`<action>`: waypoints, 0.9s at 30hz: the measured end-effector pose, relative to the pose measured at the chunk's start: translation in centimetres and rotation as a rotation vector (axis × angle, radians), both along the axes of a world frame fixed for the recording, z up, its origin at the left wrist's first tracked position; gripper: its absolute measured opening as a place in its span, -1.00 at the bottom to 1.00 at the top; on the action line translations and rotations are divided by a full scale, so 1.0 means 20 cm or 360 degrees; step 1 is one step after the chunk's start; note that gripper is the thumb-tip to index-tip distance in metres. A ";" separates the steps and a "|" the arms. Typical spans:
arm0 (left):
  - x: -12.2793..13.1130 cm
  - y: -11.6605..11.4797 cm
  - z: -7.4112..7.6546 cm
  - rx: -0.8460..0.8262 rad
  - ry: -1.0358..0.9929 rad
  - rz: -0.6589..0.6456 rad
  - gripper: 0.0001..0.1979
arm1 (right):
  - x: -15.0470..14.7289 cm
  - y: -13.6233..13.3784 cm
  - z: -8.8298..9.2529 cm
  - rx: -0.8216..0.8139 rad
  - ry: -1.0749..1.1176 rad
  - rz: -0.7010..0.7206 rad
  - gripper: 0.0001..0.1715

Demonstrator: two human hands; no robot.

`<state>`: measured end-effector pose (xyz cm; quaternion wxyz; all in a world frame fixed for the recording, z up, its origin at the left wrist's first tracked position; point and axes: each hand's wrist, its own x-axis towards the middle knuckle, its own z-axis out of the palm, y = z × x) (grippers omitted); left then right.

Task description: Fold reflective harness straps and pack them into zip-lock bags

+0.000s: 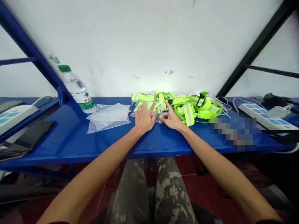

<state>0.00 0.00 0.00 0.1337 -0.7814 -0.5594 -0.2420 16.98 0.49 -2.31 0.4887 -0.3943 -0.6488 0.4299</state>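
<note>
My left hand (144, 117) lies flat with fingers stretched out on a clear plastic bag (158, 109) that holds a folded neon-yellow reflective strap. My right hand (171, 118) pinches the bag's right edge with curled fingers. Behind both hands lies a heap of neon-yellow reflective straps (187, 105) with grey bands and black buckles. Everything rests on a blue shelf board (70, 140).
A stack of empty clear bags (108, 117) lies left of my hands, a water bottle (77, 88) with a green cap behind it. White power strips (266, 115) (11, 114) and cables sit at both ends. A dark tablet (32, 133) lies at the left.
</note>
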 end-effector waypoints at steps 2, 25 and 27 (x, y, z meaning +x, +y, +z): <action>0.00 0.00 0.01 -0.0019 -0.0006 0.0005 -0.46 | 0.00 0.00 0.00 -0.0003 -0.0008 0.0004 0.20; 0.00 -0.02 0.02 -0.0074 -0.0037 -0.0046 -0.45 | 0.02 0.04 0.01 0.0111 -0.0054 -0.0167 -0.04; 0.00 -0.02 0.02 -0.0078 -0.0037 -0.0044 -0.45 | 0.02 0.04 0.01 0.0105 -0.0057 -0.0190 -0.05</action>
